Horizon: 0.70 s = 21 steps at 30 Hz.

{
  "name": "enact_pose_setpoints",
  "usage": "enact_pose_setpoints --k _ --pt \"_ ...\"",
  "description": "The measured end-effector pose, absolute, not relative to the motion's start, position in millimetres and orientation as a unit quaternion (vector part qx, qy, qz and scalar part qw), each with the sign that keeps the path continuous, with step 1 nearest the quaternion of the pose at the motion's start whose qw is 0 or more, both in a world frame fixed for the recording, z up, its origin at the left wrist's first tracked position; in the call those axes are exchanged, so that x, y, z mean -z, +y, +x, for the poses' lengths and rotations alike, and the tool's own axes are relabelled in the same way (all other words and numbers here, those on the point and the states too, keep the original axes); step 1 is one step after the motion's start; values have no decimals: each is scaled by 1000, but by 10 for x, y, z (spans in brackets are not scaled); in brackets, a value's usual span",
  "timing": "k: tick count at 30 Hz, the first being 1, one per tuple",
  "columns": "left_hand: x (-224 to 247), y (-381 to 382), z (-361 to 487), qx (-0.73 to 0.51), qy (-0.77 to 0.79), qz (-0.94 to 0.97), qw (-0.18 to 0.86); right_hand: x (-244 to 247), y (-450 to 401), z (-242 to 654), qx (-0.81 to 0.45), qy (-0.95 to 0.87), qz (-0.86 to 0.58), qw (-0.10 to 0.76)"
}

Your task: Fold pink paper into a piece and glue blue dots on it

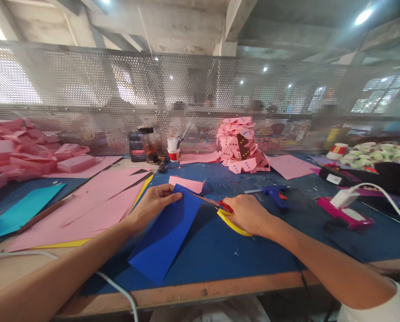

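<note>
My left hand pinches the top end of a long blue sheet of paper, which slants down toward the table's front edge. In my right hand are scissors with red and yellow handles. Their blades point left and meet the paper's upper right edge; whether they are fully closed is hard to see. Just behind the blue sheet lies a small pink paper piece. To the right of my right hand rests a blue glue gun.
Pink sheets and a pile of folded pink paper cover the left. A dotted pink paper heap, a paper cup and jars stand along the perforated screen. At right are a pink power strip and white cable.
</note>
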State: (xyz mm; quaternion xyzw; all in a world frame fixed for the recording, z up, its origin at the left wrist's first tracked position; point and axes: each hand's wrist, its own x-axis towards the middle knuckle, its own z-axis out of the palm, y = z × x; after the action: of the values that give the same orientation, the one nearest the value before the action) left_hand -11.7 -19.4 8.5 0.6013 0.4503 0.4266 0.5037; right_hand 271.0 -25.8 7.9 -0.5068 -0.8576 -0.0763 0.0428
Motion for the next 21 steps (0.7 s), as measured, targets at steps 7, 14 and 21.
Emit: enact_pose_setpoints --k 7,14,21 --pt "-62 -181 -127 -423 454 594 512 -97 -265 2703 68 -855 -513 36" --pt "-58 -170 -129 -423 448 607 502 -96 -260 2706 67 -853 -518 26" --pt "-70 -181 -120 -421 451 610 497 -113 -254 2706 67 -851 -520 15"
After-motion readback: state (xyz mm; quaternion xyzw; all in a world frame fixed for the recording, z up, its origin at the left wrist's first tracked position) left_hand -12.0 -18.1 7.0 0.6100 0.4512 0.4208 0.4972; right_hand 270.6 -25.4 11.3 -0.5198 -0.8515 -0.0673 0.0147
